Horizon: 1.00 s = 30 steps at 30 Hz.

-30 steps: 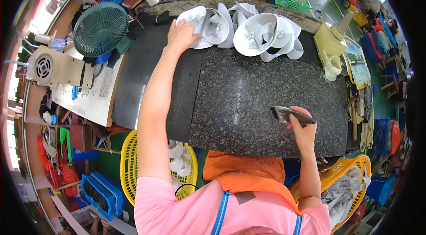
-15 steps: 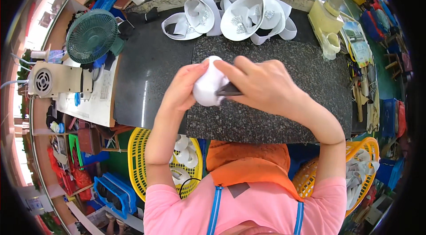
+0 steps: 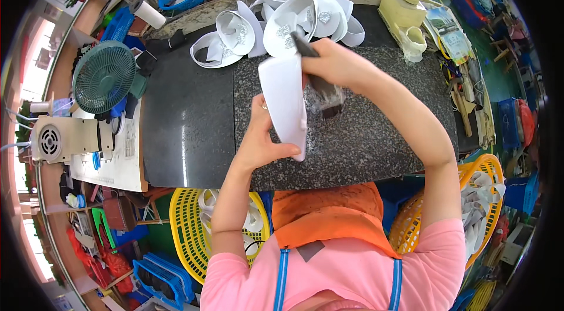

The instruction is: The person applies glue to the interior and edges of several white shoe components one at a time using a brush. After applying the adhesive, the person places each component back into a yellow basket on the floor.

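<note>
My left hand [image 3: 257, 142] grips a white shoe [image 3: 283, 96] by its lower end, thumb across the narrow tip and fingers behind its left side. The shoe stands on end above the dark stone worktop, its long smooth underside turned up toward me. My right hand [image 3: 338, 65] is closed round a dark hammer [image 3: 305, 46] beside the shoe's upper right edge. The hammer's lower end is smeared by motion. At the far side of the worktop lie several white sandal uppers [image 3: 279, 35] with glittery ornaments.
A pale glue container [image 3: 402, 8] stands at the far right. To the left are a green fan [image 3: 104, 76] and a beige machine [image 3: 70, 136]. Yellow baskets with white shoe parts flank me, one at left [image 3: 179, 234] and one at right [image 3: 490, 164].
The white shoe has turned from end-on to show its long underside. My right hand has come away from its tip, moving up and right, and the hammer has swung round.
</note>
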Available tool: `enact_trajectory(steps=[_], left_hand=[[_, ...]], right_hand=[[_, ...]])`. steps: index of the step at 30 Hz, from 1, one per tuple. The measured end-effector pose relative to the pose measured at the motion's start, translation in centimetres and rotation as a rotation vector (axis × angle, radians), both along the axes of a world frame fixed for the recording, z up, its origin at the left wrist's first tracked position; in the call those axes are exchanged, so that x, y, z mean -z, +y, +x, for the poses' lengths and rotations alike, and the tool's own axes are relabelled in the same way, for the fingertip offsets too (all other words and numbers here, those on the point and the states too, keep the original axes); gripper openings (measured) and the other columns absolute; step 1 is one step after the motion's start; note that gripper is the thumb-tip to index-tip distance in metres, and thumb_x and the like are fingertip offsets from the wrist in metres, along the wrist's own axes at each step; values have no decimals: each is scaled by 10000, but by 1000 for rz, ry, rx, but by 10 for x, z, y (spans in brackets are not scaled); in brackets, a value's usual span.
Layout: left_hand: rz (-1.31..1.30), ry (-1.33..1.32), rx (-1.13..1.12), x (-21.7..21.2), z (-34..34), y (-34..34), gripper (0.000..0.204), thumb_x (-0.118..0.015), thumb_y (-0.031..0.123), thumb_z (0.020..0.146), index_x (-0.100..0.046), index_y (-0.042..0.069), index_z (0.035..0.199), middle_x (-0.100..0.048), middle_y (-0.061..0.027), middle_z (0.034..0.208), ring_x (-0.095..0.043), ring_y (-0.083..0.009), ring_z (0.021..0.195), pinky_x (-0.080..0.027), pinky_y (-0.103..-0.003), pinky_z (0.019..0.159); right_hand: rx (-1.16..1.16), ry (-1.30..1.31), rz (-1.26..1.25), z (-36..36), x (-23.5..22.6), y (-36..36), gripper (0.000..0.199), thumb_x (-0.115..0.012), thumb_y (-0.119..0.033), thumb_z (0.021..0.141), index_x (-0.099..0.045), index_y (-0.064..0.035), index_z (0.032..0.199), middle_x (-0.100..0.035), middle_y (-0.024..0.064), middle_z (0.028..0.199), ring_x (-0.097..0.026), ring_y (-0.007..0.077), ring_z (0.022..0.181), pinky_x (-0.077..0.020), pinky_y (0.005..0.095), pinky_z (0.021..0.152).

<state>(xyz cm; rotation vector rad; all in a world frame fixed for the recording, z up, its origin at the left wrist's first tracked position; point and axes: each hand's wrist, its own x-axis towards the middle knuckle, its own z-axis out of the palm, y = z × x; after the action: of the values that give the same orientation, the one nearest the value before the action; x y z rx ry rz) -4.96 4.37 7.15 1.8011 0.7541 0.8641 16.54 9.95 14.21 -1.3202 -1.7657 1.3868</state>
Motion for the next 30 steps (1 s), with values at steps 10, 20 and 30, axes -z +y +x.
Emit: enact_trajectory(steps=[10, 20, 30], left_hand=[[994, 365, -406, 27, 13, 8, 385, -637, -22, 677, -645, 64, 1052, -523, -131, 1048, -600, -262, 865, -508, -319, 655], [853, 596, -227, 59, 21, -19, 332, -555, 26, 738, -581, -9, 1067, -599, -149, 1022, -608, -275, 935, -509, -344, 757], [1078, 532, -197, 59, 47, -24, 300, -596, 94, 707, -644, 51, 1000, -561, -97, 918, -588, -257, 900, -480, -352, 717]], right_hand=[[306, 425, -237, 71, 49, -6, 292, -576, -215, 872, -601, 4, 1064, -661, 67, 884, -607, 117, 809, -477, 261, 721], [1224, -34, 615, 283, 66, 5, 316, -538, -317, 872, -628, -26, 958, -582, 73, 650, -564, 154, 527, -443, 289, 491], [936, -626, 706, 292, 94, 44, 334, -661, -395, 777, -701, -75, 863, -639, 161, 726, -611, 307, 660, -454, 403, 627]])
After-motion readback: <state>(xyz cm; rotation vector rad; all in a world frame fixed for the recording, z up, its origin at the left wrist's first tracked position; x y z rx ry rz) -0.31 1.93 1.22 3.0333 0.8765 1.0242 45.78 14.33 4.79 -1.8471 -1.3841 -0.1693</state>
